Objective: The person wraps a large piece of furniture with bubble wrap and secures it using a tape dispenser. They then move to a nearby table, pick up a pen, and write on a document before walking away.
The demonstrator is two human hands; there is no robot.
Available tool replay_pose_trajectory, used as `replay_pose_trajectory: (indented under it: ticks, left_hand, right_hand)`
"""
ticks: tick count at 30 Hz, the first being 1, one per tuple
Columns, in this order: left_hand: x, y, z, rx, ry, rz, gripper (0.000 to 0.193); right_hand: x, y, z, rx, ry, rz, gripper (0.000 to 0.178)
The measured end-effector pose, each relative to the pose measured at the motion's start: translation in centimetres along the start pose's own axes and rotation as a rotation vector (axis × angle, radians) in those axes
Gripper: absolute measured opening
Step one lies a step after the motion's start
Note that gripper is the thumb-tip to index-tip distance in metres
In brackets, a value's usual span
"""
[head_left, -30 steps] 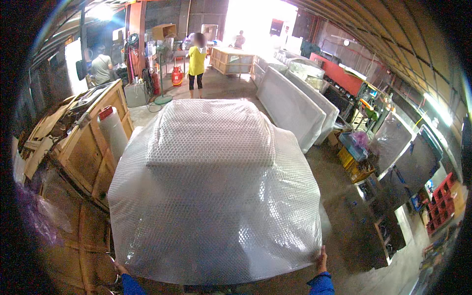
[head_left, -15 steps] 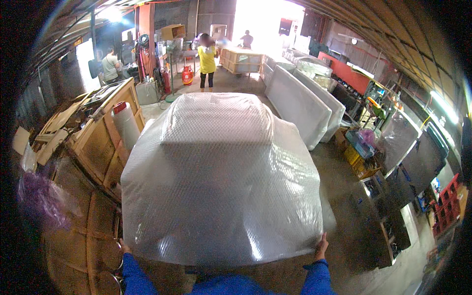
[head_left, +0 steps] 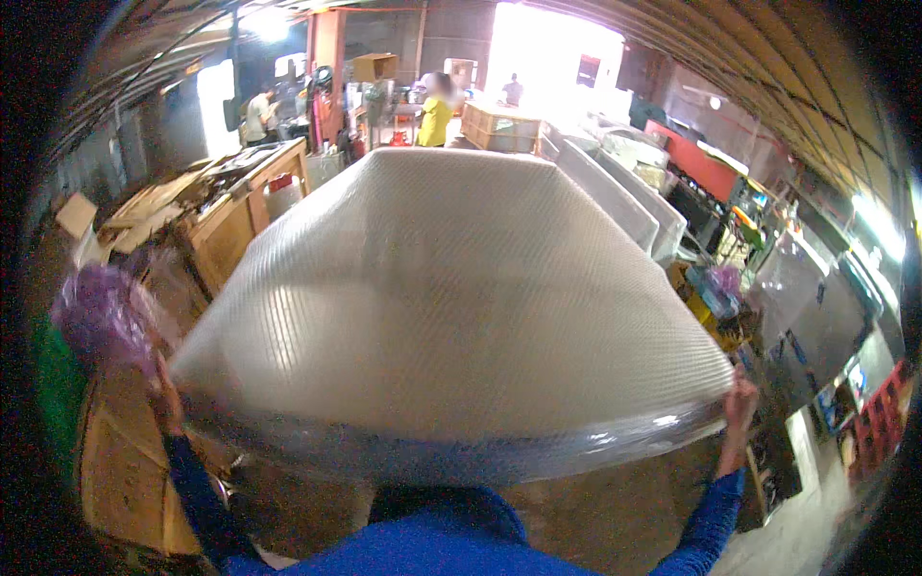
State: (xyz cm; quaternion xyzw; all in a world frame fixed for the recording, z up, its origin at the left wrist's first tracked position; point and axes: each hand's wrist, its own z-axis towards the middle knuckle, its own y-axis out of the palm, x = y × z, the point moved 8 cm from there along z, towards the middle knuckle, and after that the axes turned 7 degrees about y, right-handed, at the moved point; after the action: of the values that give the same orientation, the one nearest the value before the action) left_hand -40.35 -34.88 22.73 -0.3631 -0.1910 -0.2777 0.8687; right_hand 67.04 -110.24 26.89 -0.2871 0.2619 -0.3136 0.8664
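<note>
The bubble-wrap sheet (head_left: 451, 317) spreads centrally, from near to far. The left hand (head_left: 167, 398) and right hand (head_left: 741, 408) have their fingers clamped on its near left and near right corners. Judged light, soft and slippery; hold at corners. Anything beneath is hidden; the left fingertips are blurred.

glossy, dimpled clear plastic bubble wrap (head_left: 451, 288)

I lose the legs of the yellow-clad person (head_left: 435, 122) behind the bubble wrap (head_left: 451, 317). The left hand (head_left: 166, 401) is blurred, the blue garment (head_left: 432, 549) cropped below.
</note>
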Motion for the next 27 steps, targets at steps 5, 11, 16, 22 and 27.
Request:
replay_pose_trajectory:
  ticks: [5,11,16,22,27]
  left_hand:
    - [15.0,-16.3,12.1,0.308,0.776,0.457,0.074]
    - [22.9,-15.4,25.7,-0.208,0.626,0.070,0.055]
    - [27.4,-9.8,31.9,-0.325,0.262,0.049,0.080]
    - [31.5,-1.0,41.3,-0.270,0.490,0.470,0.070]
    - [29.6,8.1,47.9,-0.394,0.453,0.537,0.056]
  right_hand:
    - [0.7,-14.5,16.2,-0.032,-0.136,-0.643,0.060]
    - [-7.3,-19.1,28.1,-0.083,-0.212,-0.068,0.058]
    - [-15.3,-15.1,33.8,-0.298,0.177,0.096,0.062]
    - [-26.4,-12.4,31.0,-0.120,0.055,0.668,0.053]
    - [-28.5,-7.4,36.5,-0.117,-0.035,0.679,0.055]
